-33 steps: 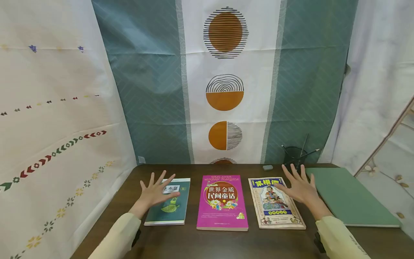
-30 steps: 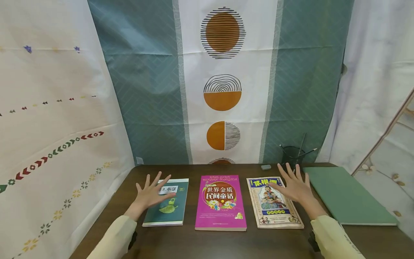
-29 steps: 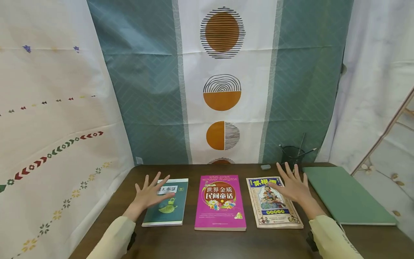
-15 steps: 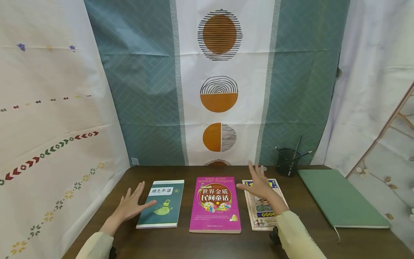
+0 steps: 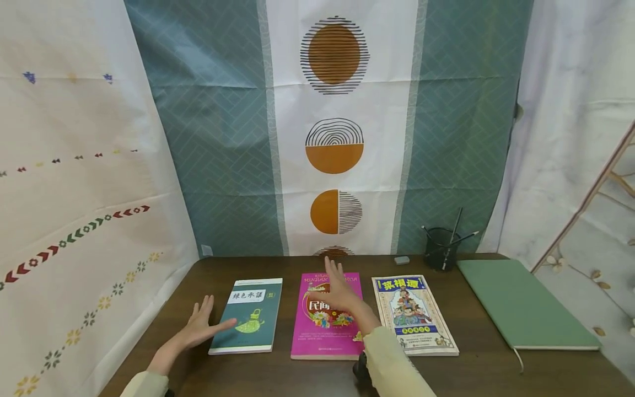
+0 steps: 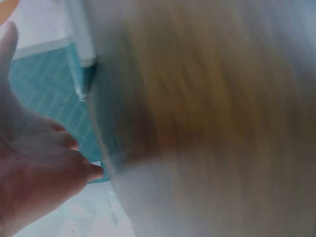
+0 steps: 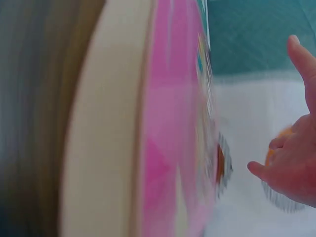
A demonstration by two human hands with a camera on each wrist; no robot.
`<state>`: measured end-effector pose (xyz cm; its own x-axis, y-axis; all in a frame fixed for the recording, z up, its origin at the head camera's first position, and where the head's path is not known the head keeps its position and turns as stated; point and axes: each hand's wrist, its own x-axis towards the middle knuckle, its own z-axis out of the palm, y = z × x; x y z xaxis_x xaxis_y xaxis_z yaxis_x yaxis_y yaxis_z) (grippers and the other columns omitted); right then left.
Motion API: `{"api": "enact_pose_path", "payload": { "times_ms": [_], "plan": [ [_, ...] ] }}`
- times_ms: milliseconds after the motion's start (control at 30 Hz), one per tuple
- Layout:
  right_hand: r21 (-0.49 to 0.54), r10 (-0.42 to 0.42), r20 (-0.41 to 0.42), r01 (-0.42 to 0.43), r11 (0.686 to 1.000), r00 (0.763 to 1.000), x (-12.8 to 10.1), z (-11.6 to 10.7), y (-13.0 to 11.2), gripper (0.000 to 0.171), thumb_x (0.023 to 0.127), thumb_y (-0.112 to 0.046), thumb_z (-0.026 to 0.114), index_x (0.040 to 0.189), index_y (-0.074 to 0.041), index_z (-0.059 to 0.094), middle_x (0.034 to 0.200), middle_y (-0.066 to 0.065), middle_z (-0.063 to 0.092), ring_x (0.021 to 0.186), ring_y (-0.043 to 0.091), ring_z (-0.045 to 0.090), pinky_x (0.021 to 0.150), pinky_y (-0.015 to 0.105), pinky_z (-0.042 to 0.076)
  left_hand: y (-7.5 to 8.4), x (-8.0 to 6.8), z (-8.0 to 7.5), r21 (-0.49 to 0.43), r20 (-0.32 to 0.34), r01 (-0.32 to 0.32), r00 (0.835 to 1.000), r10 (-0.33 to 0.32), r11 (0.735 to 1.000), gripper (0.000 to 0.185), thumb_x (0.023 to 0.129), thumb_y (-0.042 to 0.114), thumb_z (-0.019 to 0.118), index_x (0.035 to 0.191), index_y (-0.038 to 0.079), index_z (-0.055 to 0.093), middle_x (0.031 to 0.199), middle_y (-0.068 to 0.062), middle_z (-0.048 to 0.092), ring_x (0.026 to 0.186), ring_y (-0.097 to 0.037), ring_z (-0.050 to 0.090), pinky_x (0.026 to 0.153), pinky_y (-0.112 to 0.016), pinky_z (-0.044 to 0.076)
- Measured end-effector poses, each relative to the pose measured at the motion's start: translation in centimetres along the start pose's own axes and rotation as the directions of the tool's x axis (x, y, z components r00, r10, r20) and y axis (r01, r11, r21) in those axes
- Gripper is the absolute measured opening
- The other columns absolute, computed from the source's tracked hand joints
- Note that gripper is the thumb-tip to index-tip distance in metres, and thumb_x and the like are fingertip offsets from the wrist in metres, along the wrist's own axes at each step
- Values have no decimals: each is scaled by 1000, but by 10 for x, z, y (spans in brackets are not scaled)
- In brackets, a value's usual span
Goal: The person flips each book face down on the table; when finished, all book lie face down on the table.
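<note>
Three books lie in a row on the dark wooden table point(image 5: 248, 375). The left one is a teal book point(image 5: 255, 325) with a leaf picture; my left hand point(image 5: 197, 325) is at its left edge, fingers spread, thumb over the cover. Over the pink book point(image 5: 327, 342) in the middle hangs my right hand point(image 5: 339, 292), fingers extended and holding nothing, covering part of its title. In the right wrist view the pink book's thick page edge point(image 7: 108, 128) fills the near side. A cream illustrated book point(image 5: 409, 309) lies to the right, fully visible.
A green notebook point(image 5: 526, 303) with a ribbon marker lies at the right. Behind it stands a black mesh pen cup point(image 5: 440, 251) with pencils. A small grey eraser point(image 5: 402, 260) sits near the back edge, before a patterned curtain point(image 5: 213, 165).
My right hand has swept left from above the cream book to the pink one. My left hand has drawn left and nearer, from over the teal book to its edge. The books have stayed put.
</note>
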<state>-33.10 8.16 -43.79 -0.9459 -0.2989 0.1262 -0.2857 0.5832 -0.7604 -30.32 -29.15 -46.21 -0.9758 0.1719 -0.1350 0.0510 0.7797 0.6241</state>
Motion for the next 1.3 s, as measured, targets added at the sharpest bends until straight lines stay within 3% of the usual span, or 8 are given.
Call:
{"api": "enact_pose_path", "payload": {
  "times_ms": [167, 267, 367, 533, 733, 967, 1300],
  "plan": [
    [99, 39, 58, -45, 994, 998, 5, 36, -22, 105, 84, -48, 69, 157, -6, 7, 163, 21, 12, 150, 45, 6, 113, 68, 24, -7, -1, -6, -51, 8, 48, 999, -47, 998, 114, 90, 52, 59, 148, -15, -12, 153, -38, -22, 137, -61, -23, 106, -79, -3],
    [188, 54, 73, -67, 980, 996, 4, 56, -33, 102, 86, -47, 68, 157, -4, 8, 162, 25, 14, 149, 48, 10, 113, 67, 24, -13, -1, -6, -45, -44, 59, 997, -61, 997, 112, 91, 52, 56, 147, -15, -13, 154, -37, -21, 138, -60, -22, 107, -78, -2],
    [203, 44, 59, -56, 978, 997, 3, 73, -38, 100, 87, -44, 68, 155, 0, 9, 160, 30, 14, 146, 50, 16, 113, 66, 26, -19, -2, -2, -56, -78, 80, 993, -85, 995, 112, 90, 54, 57, 148, -15, -12, 155, -36, -20, 139, -58, -21, 109, -77, -2],
    [139, 53, 15, -54, 989, 998, 8, 96, -35, 97, 87, -41, 69, 154, 4, 14, 157, 36, 14, 140, 55, 26, 109, 66, 32, -26, -4, 13, -70, -121, 99, 987, -107, 993, 111, 88, 52, 60, 149, -15, -5, 156, -37, -12, 141, -57, -16, 111, -73, -9],
    [93, 92, -19, -90, 992, 996, 17, 109, -30, 93, 87, -41, 69, 152, 6, 21, 157, 33, 17, 144, 53, 18, 113, 69, 22, -26, 1, 28, 42, -185, 97, 979, -88, 994, 111, 83, 62, 62, 152, -10, 12, 159, -34, 2, 144, -56, -8, 113, -70, -8],
    [-46, 90, -39, -92, 995, 995, 20, 122, -30, 90, 85, -39, 70, 145, 15, 29, 153, 31, 32, 146, 44, 27, 121, 56, 16, -26, 0, 31, 97, -155, 72, 986, -56, 993, 107, 80, 60, 66, 151, -7, 23, 159, -33, 7, 146, -53, -3, 110, -74, -7],
    [-142, 3, -52, -10, 990, 999, 14, 121, -28, 71, 85, -30, 71, 142, 4, 46, 143, 19, 53, 134, 34, 49, 120, 53, 20, -23, 4, 32, 39, -173, 5, 985, 2, 999, 86, 78, 50, 74, 143, 1, 45, 158, -31, 18, 145, -55, 3, 107, -78, -4]
  ]
}}
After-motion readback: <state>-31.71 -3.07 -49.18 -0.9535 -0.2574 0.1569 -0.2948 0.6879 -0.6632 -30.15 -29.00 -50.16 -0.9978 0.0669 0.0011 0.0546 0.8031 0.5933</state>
